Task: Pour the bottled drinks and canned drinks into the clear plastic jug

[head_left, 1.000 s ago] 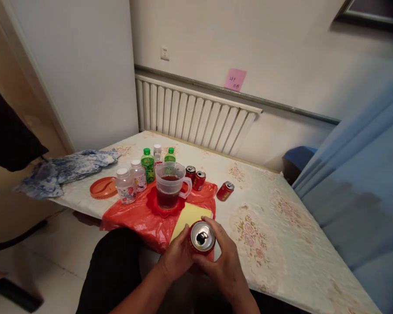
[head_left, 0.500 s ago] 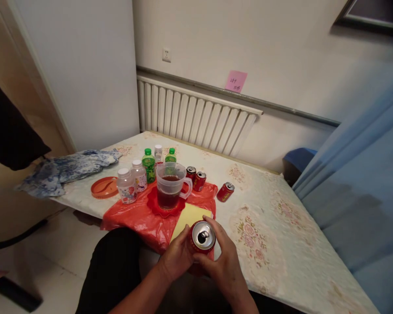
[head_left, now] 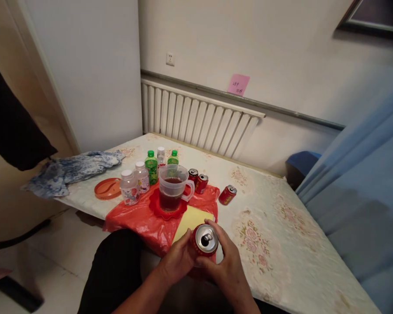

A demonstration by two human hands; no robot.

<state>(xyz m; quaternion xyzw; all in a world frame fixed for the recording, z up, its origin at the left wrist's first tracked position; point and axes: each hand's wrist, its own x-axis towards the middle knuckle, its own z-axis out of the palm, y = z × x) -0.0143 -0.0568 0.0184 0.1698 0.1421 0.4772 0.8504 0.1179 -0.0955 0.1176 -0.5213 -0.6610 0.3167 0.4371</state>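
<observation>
Both my hands are wrapped round one red drink can (head_left: pixel 205 240), its opened top tilted up toward me. My left hand (head_left: pixel 178 258) grips it from the left, and my right hand (head_left: pixel 227 261) clasps its right side. Just beyond lies a yellow sheet (head_left: pixel 193 221) on a red plastic bag (head_left: pixel 131 222). A clear measuring jug (head_left: pixel 174 187) of dark brown liquid stands on a red scalloped mat (head_left: pixel 165 213). Two red cans (head_left: pixel 201 184) stand behind the jug's handle, and another can (head_left: pixel 228 195) is farther right.
Two clear jars with white lids (head_left: pixel 130 192), green-capped bottles (head_left: pixel 151 168) and a small white-capped bottle (head_left: pixel 161 157) are grouped left of and behind the jug. An orange lid (head_left: pixel 107 188) and a blue-white cloth (head_left: pixel 81 170) lie at the left. A blue curtain (head_left: pixel 356 174) hangs right.
The whole view has shifted slightly, so everything sits a little lower and farther right. Both hands keep the same hold on the can.
</observation>
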